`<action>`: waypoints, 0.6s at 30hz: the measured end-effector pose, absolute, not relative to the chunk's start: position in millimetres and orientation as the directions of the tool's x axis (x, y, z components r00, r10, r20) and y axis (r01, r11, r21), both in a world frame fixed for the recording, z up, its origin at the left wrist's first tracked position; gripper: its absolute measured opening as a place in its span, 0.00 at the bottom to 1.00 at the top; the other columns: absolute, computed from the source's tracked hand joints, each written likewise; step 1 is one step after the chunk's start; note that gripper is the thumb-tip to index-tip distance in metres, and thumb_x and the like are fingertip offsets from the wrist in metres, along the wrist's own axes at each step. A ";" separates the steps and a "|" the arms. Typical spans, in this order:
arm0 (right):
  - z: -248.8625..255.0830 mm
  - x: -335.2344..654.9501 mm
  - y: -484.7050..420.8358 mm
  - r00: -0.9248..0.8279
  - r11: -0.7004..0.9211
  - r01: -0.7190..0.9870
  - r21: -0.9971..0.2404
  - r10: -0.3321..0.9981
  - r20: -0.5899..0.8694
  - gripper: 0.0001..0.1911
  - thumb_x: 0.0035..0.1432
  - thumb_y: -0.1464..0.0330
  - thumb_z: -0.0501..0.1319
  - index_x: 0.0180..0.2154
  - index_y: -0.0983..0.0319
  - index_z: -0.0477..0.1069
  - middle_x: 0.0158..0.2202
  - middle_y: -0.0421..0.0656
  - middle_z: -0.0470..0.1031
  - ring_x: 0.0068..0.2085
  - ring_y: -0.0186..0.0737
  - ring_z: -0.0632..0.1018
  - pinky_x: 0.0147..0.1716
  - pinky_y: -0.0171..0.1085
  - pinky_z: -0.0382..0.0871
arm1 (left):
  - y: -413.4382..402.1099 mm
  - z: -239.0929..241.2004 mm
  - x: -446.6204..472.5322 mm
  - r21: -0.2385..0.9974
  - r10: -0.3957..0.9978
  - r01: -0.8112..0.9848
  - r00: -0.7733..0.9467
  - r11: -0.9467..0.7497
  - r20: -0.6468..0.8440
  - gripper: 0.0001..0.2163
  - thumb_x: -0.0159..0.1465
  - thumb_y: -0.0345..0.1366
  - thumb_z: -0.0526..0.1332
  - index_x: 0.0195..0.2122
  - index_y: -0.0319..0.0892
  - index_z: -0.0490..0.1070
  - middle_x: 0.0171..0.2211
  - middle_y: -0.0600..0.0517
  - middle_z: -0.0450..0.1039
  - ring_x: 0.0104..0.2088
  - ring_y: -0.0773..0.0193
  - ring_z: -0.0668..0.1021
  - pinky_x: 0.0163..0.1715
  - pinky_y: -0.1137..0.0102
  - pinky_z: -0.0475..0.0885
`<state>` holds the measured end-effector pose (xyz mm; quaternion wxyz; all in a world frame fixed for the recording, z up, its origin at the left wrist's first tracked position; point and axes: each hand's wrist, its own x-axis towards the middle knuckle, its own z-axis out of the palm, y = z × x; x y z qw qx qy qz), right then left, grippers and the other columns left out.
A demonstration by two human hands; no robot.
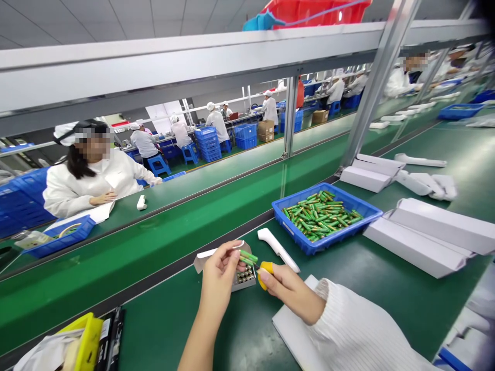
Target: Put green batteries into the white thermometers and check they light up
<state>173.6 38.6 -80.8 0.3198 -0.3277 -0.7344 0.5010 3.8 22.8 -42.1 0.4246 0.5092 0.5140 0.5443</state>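
Between its thumb and fingertips my left hand pinches green batteries, apparently a pair. My right hand grips yellow-handled scissors, whose dark blades point at the near ends of those batteries. Under both hands sits a small open white box with rows of upright batteries, their round metal ends showing; my left hand covers part of it. Just behind lies a white handheld device shell. A blue tray piled with loose green batteries stands beyond my right hand.
Folded white cartons lie at the right, with more white device shells behind. A yellow bin stands at lower left. White sheets rest under my right forearm. Across the green conveyor sits a co-worker. A metal post rises behind the tray.
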 end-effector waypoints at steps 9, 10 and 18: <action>-80.1 174.7 39.2 -0.585 0.232 0.095 -0.968 0.800 0.134 0.26 0.62 0.48 0.48 0.26 0.64 0.62 0.19 0.34 0.52 0.21 0.29 0.55 0.20 0.32 0.47 | 22.6 -42.2 8.4 0.982 0.998 -0.188 -0.051 0.010 -0.020 0.14 0.50 0.40 0.70 0.34 0.36 0.75 0.28 0.49 0.78 0.24 0.70 0.77 0.29 0.76 0.75; -80.6 174.4 39.3 -0.570 0.214 0.077 -0.974 0.811 0.133 0.26 0.62 0.48 0.49 0.26 0.64 0.62 0.19 0.34 0.52 0.21 0.28 0.55 0.20 0.32 0.47 | 22.1 -41.0 8.3 0.981 0.999 -0.192 -0.045 0.016 -0.025 0.14 0.49 0.39 0.70 0.33 0.36 0.75 0.27 0.50 0.77 0.25 0.69 0.77 0.29 0.76 0.75; -84.1 168.2 38.0 -0.571 0.045 -0.077 -0.996 0.817 0.082 0.25 0.58 0.48 0.53 0.27 0.63 0.61 0.19 0.33 0.50 0.20 0.26 0.51 0.18 0.32 0.41 | 16.9 -43.5 18.9 0.985 0.996 -0.166 -0.078 -0.046 0.033 0.10 0.48 0.30 0.70 0.27 0.38 0.69 0.27 0.52 0.77 0.30 0.68 0.79 0.30 0.78 0.73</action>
